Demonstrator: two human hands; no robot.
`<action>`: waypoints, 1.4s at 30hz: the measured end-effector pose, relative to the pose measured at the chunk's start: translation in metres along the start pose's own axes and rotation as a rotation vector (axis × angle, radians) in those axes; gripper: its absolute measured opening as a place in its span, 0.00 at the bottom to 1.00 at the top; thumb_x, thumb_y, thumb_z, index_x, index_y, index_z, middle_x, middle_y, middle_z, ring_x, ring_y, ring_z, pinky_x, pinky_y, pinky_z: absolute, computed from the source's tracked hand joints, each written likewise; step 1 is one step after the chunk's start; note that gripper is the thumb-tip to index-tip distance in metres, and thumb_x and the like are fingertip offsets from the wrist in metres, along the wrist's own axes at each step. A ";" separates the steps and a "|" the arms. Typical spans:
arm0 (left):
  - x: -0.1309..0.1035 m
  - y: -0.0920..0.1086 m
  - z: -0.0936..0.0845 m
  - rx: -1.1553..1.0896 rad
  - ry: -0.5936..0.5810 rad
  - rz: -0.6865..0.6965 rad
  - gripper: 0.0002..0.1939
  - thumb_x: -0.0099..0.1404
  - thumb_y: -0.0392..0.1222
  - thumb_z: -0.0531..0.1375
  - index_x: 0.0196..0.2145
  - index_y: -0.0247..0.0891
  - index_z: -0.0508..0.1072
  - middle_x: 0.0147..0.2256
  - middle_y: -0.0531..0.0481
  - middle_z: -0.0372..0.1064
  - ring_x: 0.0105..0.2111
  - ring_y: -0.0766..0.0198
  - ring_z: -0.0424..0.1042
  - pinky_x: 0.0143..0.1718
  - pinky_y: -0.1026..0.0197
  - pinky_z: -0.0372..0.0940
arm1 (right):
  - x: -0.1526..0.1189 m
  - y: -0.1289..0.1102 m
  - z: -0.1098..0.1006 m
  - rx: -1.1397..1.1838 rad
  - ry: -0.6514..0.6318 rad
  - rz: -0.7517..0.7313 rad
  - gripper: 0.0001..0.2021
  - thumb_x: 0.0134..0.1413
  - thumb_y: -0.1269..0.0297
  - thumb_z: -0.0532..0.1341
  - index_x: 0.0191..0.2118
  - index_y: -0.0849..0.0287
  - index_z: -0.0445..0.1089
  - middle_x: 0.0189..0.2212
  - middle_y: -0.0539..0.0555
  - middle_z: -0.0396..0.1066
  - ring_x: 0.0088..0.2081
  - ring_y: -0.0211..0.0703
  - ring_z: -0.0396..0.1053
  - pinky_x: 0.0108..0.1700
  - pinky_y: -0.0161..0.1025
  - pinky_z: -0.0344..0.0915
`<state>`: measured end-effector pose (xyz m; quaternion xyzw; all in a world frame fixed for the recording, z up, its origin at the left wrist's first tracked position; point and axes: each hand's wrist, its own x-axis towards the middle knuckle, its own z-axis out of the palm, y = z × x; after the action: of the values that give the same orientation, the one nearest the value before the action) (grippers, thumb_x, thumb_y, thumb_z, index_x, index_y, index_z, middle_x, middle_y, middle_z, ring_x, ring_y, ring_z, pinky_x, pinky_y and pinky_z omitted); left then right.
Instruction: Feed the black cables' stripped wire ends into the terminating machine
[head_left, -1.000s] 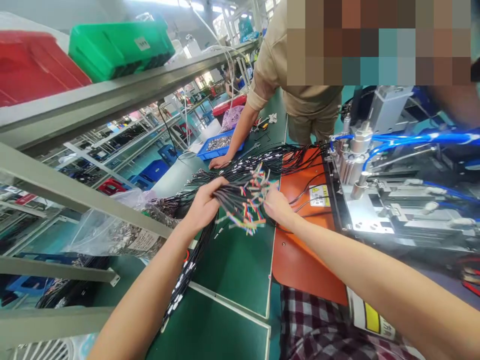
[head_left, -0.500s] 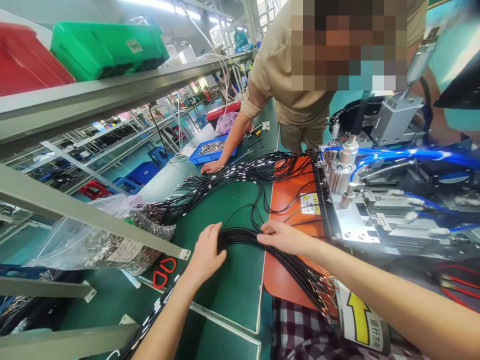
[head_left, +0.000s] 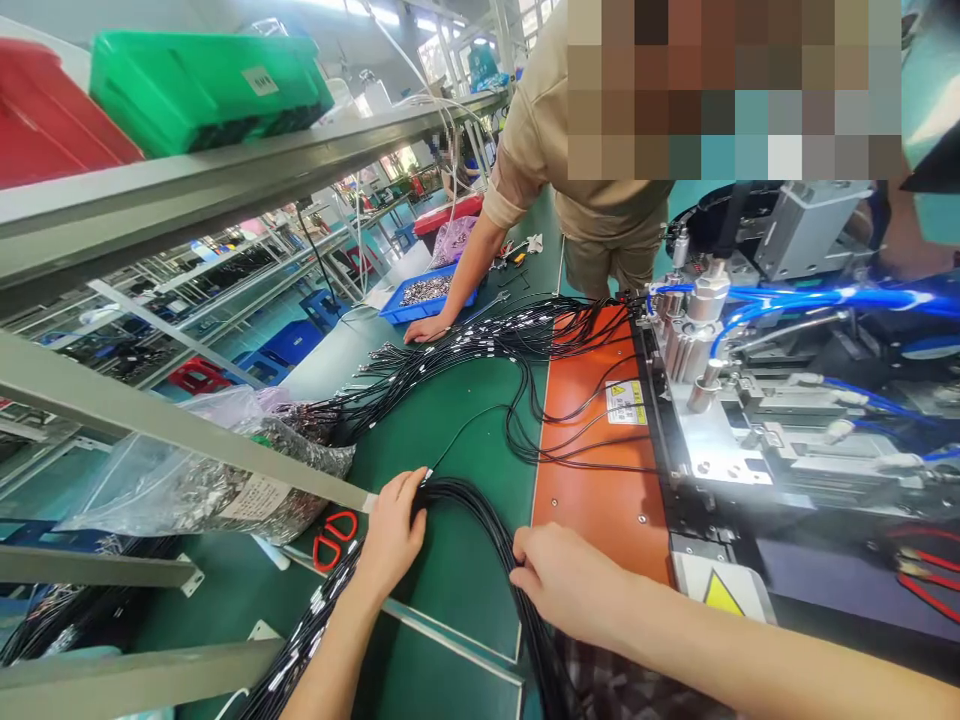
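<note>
A thick bundle of black cables (head_left: pixel 480 515) arches over the green table. My left hand (head_left: pixel 396 525) is closed around its left part, beside a small white tag at the fingertips. Where the bundle bends down toward the front edge, my right hand (head_left: pixel 559 580) grips it with curled fingers. White-marked cable lengths (head_left: pixel 319 605) run down to the lower left past my left forearm. Farther back lies a second spread of black cables (head_left: pixel 450 350), with several loose strands reaching over the orange mat (head_left: pixel 592 440).
A person's hand (head_left: pixel 427 328) rests by a blue tray (head_left: pixel 424 295) of metal parts. Red-handled scissors (head_left: pixel 335 540) and a plastic bag of parts (head_left: pixel 277 485) lie left. A machine (head_left: pixel 705 400) with blue tubes stands right; a metal shelf (head_left: pixel 262 165) crosses the upper left.
My right hand has moved down toward the front edge, bringing the cable bundle off the orange mat. My left hand has shifted slightly left and down.
</note>
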<state>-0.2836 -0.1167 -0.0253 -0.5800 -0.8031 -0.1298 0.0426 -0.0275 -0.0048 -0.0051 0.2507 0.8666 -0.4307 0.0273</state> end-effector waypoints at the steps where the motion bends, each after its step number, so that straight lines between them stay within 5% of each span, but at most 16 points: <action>1: 0.002 0.004 0.002 -0.012 -0.006 0.022 0.22 0.61 0.34 0.53 0.53 0.41 0.64 0.51 0.43 0.65 0.51 0.52 0.64 0.52 0.46 0.61 | 0.001 0.001 -0.001 0.005 0.011 0.002 0.08 0.57 0.67 0.55 0.35 0.62 0.71 0.33 0.61 0.75 0.36 0.52 0.74 0.32 0.39 0.60; 7: 0.013 0.017 0.012 -0.081 0.003 0.007 0.16 0.57 0.30 0.53 0.43 0.38 0.70 0.41 0.43 0.68 0.45 0.50 0.65 0.47 0.44 0.62 | 0.011 0.006 0.000 0.231 0.009 0.022 0.03 0.53 0.68 0.59 0.34 0.58 0.68 0.32 0.54 0.73 0.33 0.43 0.72 0.31 0.35 0.59; 10: 0.020 0.014 0.010 -0.175 -0.029 0.026 0.18 0.53 0.29 0.52 0.40 0.40 0.71 0.38 0.46 0.68 0.42 0.54 0.65 0.46 0.49 0.62 | 0.011 0.002 0.006 0.284 0.032 0.039 0.12 0.47 0.65 0.63 0.40 0.58 0.66 0.35 0.54 0.72 0.37 0.45 0.70 0.32 0.35 0.59; 13: 0.026 0.007 -0.003 -0.292 -0.044 0.027 0.15 0.52 0.30 0.51 0.36 0.39 0.71 0.36 0.48 0.67 0.40 0.57 0.66 0.45 0.53 0.63 | 0.008 -0.010 0.012 0.388 -0.001 0.017 0.19 0.44 0.65 0.65 0.44 0.57 0.64 0.35 0.54 0.71 0.37 0.46 0.70 0.30 0.35 0.59; 17: 0.033 -0.004 -0.030 -0.425 -0.058 -0.002 0.07 0.56 0.36 0.52 0.32 0.38 0.68 0.34 0.48 0.65 0.38 0.60 0.66 0.42 0.56 0.64 | 0.006 -0.040 0.016 0.713 -0.042 -0.084 0.14 0.47 0.66 0.63 0.41 0.57 0.63 0.36 0.52 0.72 0.30 0.40 0.71 0.26 0.32 0.60; 20: 0.037 -0.009 -0.041 -0.495 -0.108 -0.023 0.05 0.58 0.40 0.53 0.28 0.38 0.67 0.31 0.50 0.63 0.34 0.62 0.65 0.37 0.58 0.63 | 0.012 -0.052 0.009 0.853 -0.187 -0.206 0.08 0.52 0.65 0.60 0.39 0.58 0.64 0.32 0.51 0.72 0.25 0.38 0.71 0.25 0.32 0.62; 22: 0.038 -0.010 -0.041 -0.536 -0.156 -0.033 0.08 0.59 0.42 0.54 0.27 0.37 0.67 0.28 0.52 0.63 0.31 0.63 0.65 0.34 0.59 0.63 | 0.020 -0.048 0.000 0.711 -0.094 -0.268 0.06 0.58 0.63 0.56 0.37 0.58 0.67 0.28 0.52 0.72 0.26 0.40 0.72 0.28 0.34 0.64; 25: 0.037 -0.011 -0.039 -0.583 -0.186 -0.046 0.11 0.63 0.47 0.55 0.28 0.36 0.66 0.28 0.53 0.63 0.29 0.65 0.65 0.32 0.60 0.62 | 0.033 -0.029 -0.009 0.255 0.307 -0.153 0.06 0.58 0.66 0.58 0.40 0.61 0.68 0.39 0.61 0.72 0.43 0.52 0.71 0.45 0.47 0.64; 28: 0.037 -0.013 -0.043 -0.602 -0.176 -0.041 0.10 0.62 0.46 0.54 0.27 0.38 0.64 0.27 0.52 0.62 0.29 0.64 0.64 0.33 0.59 0.62 | 0.042 -0.018 -0.005 0.062 0.260 -0.062 0.08 0.47 0.73 0.65 0.36 0.67 0.70 0.47 0.73 0.68 0.54 0.66 0.62 0.54 0.57 0.54; 30: 0.038 -0.015 -0.050 -0.601 -0.180 -0.025 0.09 0.59 0.45 0.52 0.25 0.39 0.62 0.26 0.51 0.61 0.30 0.62 0.64 0.33 0.58 0.62 | 0.047 -0.019 -0.004 0.120 0.180 -0.056 0.03 0.50 0.74 0.61 0.33 0.67 0.70 0.42 0.71 0.71 0.49 0.63 0.67 0.50 0.55 0.60; 33: 0.044 -0.015 -0.056 -0.565 -0.236 0.002 0.08 0.56 0.45 0.51 0.22 0.40 0.60 0.24 0.50 0.61 0.29 0.60 0.64 0.34 0.57 0.63 | 0.050 -0.025 -0.026 0.283 0.059 -0.069 0.09 0.60 0.70 0.52 0.33 0.63 0.68 0.29 0.59 0.76 0.31 0.45 0.75 0.34 0.39 0.67; 35: 0.049 -0.011 -0.052 -0.511 -0.290 0.012 0.08 0.54 0.42 0.52 0.20 0.39 0.62 0.26 0.48 0.63 0.30 0.59 0.65 0.35 0.56 0.63 | 0.048 -0.023 -0.053 0.435 -0.014 -0.099 0.11 0.64 0.66 0.50 0.38 0.62 0.68 0.30 0.54 0.76 0.26 0.36 0.73 0.28 0.31 0.65; 37: 0.052 -0.005 -0.043 -0.433 -0.318 0.013 0.04 0.50 0.38 0.53 0.20 0.39 0.66 0.31 0.48 0.66 0.34 0.58 0.66 0.40 0.53 0.64 | 0.039 -0.014 -0.081 0.839 -0.013 -0.019 0.10 0.60 0.68 0.55 0.47 0.63 0.64 0.34 0.56 0.76 0.25 0.32 0.71 0.25 0.28 0.62; 42: 0.050 0.025 -0.022 -0.260 -0.259 0.006 0.17 0.46 0.31 0.53 0.34 0.42 0.72 0.41 0.46 0.67 0.48 0.49 0.62 0.53 0.38 0.54 | -0.002 0.019 -0.098 1.071 -0.090 0.083 0.14 0.54 0.68 0.61 0.47 0.61 0.64 0.34 0.54 0.73 0.27 0.34 0.72 0.26 0.29 0.62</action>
<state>-0.2780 -0.0686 0.0106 -0.5949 -0.7765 -0.1568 -0.1361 -0.0006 0.0785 0.0437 0.2449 0.5130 -0.8212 -0.0505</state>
